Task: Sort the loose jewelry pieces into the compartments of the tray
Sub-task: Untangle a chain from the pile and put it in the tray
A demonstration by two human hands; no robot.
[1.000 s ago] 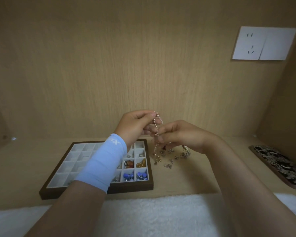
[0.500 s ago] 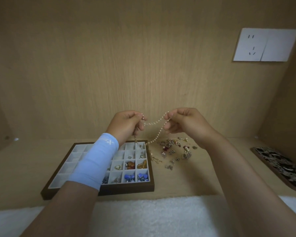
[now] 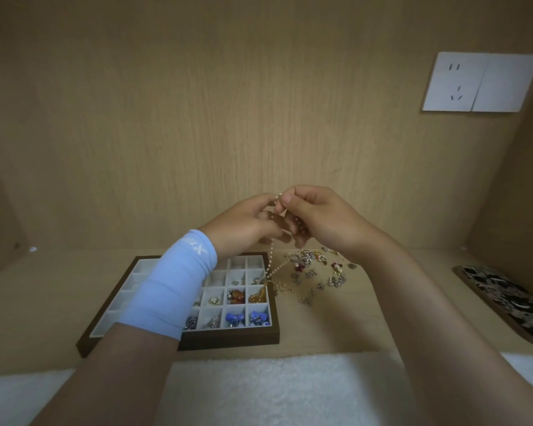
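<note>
My left hand (image 3: 243, 224) and my right hand (image 3: 323, 219) meet in the air above the tray's far right corner, both pinching a thin pearl bead chain (image 3: 271, 262). The chain's loose end hangs down to the tray's right edge. The brown tray (image 3: 228, 341) with white compartments lies on the wooden shelf at lower left; blue, amber and pearl pieces fill its near right cells. A heap of loose jewelry pieces (image 3: 317, 269) lies on the shelf right of the tray, under my right hand.
A light blue wrist sleeve (image 3: 173, 284) on my left forearm hides the tray's middle. A dark patterned flat object (image 3: 505, 302) lies at the right edge. White fleecy cloth (image 3: 274, 392) covers the front. A white wall socket (image 3: 480, 83) sits upper right.
My hands were apart with the chain stretched between them; now they have come together again and the chain hangs down in a loop toward the tray.
</note>
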